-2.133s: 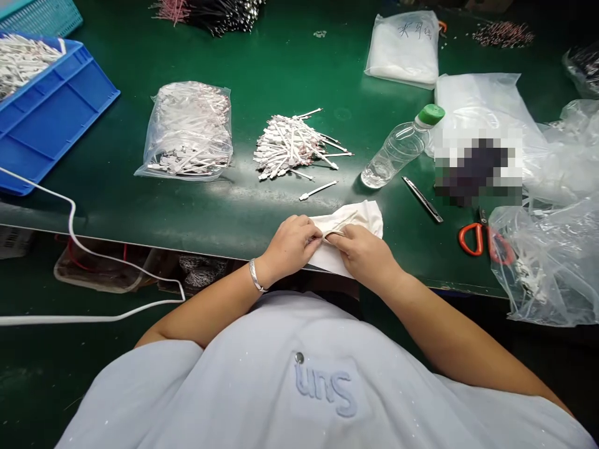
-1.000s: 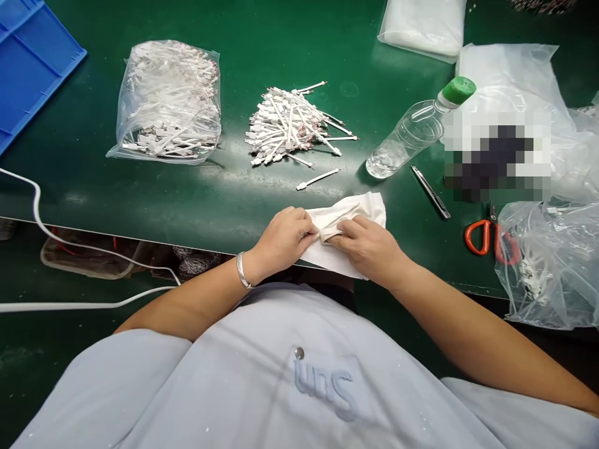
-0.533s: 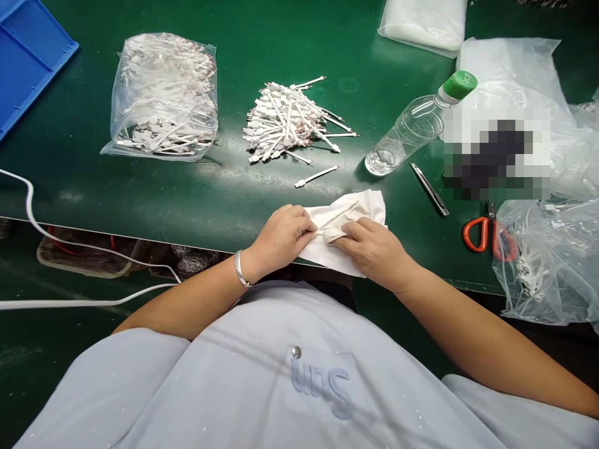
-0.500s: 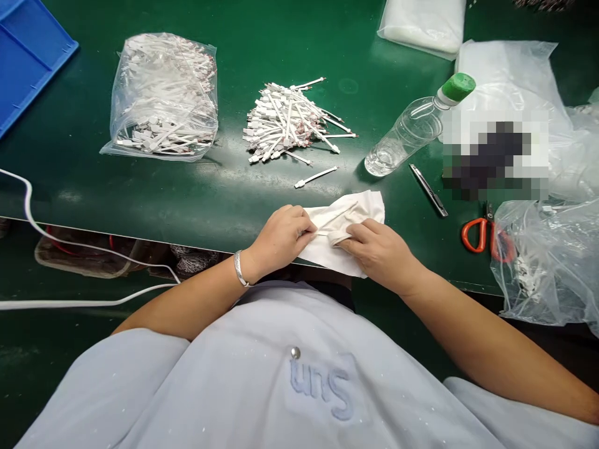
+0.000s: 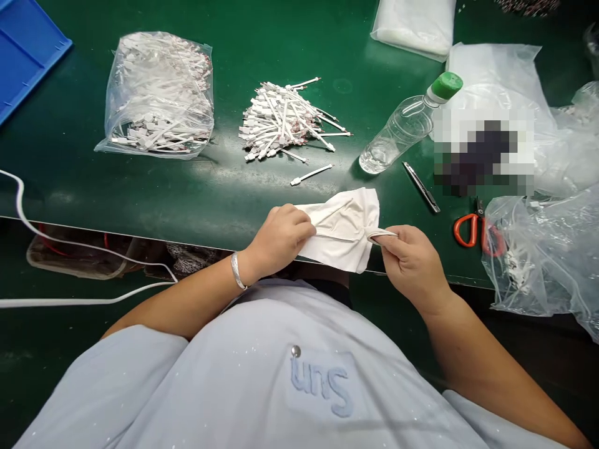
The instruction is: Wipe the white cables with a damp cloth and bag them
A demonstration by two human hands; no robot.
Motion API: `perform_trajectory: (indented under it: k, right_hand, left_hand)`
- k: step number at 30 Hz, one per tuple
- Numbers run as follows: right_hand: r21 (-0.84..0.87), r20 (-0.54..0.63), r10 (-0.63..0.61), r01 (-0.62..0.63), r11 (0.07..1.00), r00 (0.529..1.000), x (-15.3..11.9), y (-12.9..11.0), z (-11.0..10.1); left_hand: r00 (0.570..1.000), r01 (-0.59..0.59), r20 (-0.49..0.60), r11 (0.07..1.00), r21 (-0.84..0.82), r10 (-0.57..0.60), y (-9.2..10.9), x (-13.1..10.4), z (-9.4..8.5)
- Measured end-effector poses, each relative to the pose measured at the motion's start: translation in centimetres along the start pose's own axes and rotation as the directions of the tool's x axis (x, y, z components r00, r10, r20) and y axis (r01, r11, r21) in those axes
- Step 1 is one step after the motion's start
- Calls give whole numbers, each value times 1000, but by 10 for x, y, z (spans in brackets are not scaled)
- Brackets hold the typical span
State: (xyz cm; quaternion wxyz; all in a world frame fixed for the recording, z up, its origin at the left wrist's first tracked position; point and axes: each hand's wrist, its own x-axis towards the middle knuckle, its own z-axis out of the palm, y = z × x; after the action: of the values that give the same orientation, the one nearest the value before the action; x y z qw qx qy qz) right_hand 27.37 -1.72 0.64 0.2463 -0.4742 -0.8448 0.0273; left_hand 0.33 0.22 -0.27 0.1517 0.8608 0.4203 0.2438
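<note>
- 1 white cloth lies wrinkled between the left hand and the right hand, at the near edge of the green tabletop.
- The left hand, a silver bracelet on its wrist, has curled fingers gripping the cloth's left end; I cannot tell exactly how the thumb sits.
- The right hand pinches a folded bit of the cloth's right side between thumb and fingers.
- Just beyond the left hand, slightly right, lies 1 short white cable; behind it is a heap of short white cables.
- Farther out, left of the left hand, sits a clear plastic bag of cables.
- Beyond the right hand lies a utility knife; past it, leftward, stands a green-capped bottle.
- Near the right hand, to its right, are orange-handled scissors, 1 loop under a crumpled clear bag.
</note>
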Motion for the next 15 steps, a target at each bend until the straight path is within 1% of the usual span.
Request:
perform_trajectory:
  k: [2, 4, 5, 7, 10, 12, 15]
  right_hand:
    - [12, 36, -24, 23, 1000, 999, -1, -4, -2]
    - [15, 91, -61, 60, 998, 994, 0, -7, -3]
    - [13, 119, -78, 77, 997, 990, 1, -8, -3]
    - [-3, 164, -107, 109, 994, 981, 4, -9, -2]
    - [-62, 228, -156, 174, 983, 961, 10, -6, -2]
    - [-106, 273, -191, 227, 968, 943, 14, -5, -1]
    - [-130, 312, -236, 287, 949, 920, 22, -7, 3]
  left_hand:
    - [998, -69, 8, 997, 41, 69, 3, -5, -3]
    - [996, -85, 6, 996, 25, 85, 6, -9, -5]
    - [998, -62, -2, 998, 10, 62, 7, -11, -5]
    - [999, 25, -22, 1000, 0, -25, 8, -13, -4]
    - [988, 148, -39, 989, 6, -148, 7, -12, 1]
    - [983, 178, -33, 984, -11, -178, 5, -11, 4]
    - [984, 178, -14, 983, -42, -178, 2, -9, 6]
